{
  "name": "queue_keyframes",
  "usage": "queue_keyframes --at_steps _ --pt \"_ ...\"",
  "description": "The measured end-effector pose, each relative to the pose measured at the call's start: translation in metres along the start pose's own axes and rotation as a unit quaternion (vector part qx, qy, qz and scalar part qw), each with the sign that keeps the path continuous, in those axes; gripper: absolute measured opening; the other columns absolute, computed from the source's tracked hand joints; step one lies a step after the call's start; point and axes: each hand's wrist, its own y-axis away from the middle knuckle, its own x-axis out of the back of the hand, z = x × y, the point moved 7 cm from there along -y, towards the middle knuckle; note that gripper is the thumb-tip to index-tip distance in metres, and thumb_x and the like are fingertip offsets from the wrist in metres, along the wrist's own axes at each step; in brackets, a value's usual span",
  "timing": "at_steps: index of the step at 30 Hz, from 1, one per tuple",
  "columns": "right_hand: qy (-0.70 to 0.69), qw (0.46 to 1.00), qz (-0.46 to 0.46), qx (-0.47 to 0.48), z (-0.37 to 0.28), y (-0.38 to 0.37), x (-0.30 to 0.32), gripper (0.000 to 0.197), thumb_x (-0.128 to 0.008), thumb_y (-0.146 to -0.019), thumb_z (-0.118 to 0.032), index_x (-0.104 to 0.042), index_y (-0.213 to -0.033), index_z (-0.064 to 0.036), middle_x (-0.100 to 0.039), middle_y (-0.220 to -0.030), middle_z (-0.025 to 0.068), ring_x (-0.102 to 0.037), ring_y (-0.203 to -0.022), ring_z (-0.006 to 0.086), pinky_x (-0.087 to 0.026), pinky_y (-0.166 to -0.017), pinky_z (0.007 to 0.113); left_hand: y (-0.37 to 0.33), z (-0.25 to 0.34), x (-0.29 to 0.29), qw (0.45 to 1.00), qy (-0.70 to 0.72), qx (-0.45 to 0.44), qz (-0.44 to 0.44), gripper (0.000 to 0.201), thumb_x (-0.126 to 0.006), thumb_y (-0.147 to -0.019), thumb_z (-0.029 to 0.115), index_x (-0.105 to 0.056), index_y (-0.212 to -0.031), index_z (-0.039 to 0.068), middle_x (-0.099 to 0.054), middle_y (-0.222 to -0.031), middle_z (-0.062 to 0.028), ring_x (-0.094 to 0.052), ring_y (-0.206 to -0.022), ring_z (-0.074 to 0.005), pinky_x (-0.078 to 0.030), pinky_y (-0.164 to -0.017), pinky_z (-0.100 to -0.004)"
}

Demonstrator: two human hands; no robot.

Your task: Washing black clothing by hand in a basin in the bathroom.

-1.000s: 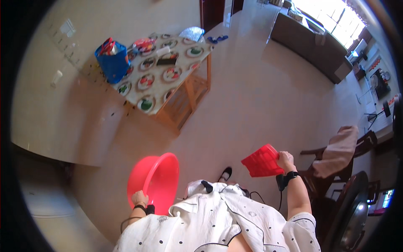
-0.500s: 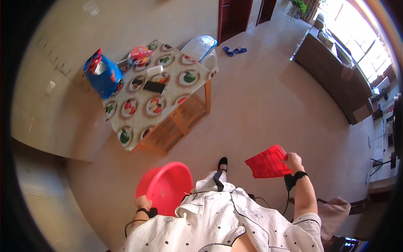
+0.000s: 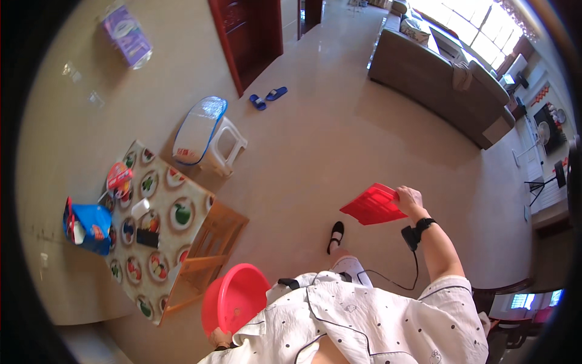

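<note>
A round red plastic basin [image 3: 245,300] is tipped on its side at my left hip, its hollow turned toward me. My left hand [image 3: 219,337] grips its near rim, with the fingers partly hidden. Out to the right, my right hand [image 3: 410,199] is closed on the edge of a flat red plastic tray [image 3: 373,206], which is held tilted above the floor. On my right wrist sits a black band with a small dark device, and a cable runs from it toward my waist.
A table [image 3: 195,209] with a fruit-patterned cloth stands left, holding a blue bag [image 3: 91,227] and small items. Beyond it are a white stool [image 3: 227,145] and blue slippers [image 3: 267,98]. A brown sofa [image 3: 436,91] is far right. One black shoe [image 3: 336,236] shows ahead.
My view has turned right and moved forward, so the table has shifted left and the stool and doorway show more fully. Both hands keep their hold on the basin and the tray.
</note>
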Motion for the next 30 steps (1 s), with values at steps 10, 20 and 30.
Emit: queue_keyframes --at_steps 10,20,30 --pt "-0.035 0.987 0.055 0.15 0.04 -0.264 0.081 0.023 -0.07 -0.073 -0.024 -0.065 -0.089 -0.009 -0.063 -0.097 0.0069 -0.059 -0.096 0.0276 -0.049 -0.08 0.038 -0.027 0.265 0.125 0.987 0.113 -0.066 0.089 0.024 -0.063 -0.069 0.02 -0.064 -0.088 0.005 -0.064 -0.085 -0.0217 -0.062 -0.086 -0.0377 -0.05 -0.074 -0.0478" --pt "-0.033 0.97 0.022 0.24 0.017 -0.531 0.153 0.025 -0.071 -0.072 -0.023 -0.065 -0.092 -0.0089 -0.061 -0.094 0.0069 -0.058 -0.095 0.0279 -0.048 -0.078 0.039 -0.166 0.558 0.275 0.938 0.281 -0.108 0.174 0.033 -0.063 -0.079 0.024 -0.053 -0.1 0.0 -0.059 -0.095 -0.0247 -0.054 -0.096 -0.0412 -0.043 -0.082 -0.0476" --pt "-0.045 0.898 0.095 0.426 -0.031 -0.742 0.254 0.016 -0.065 -0.07 -0.018 -0.063 -0.085 -0.0119 -0.058 -0.088 0.0048 -0.057 -0.089 0.025 -0.05 -0.073 0.036 -0.28 0.859 0.497 0.902 0.335 -0.207 0.179 0.05 -0.06 -0.085 0.025 -0.037 -0.128 0.016 -0.06 -0.113 -0.0145 -0.06 -0.092 -0.0379 -0.049 -0.072 -0.0452"
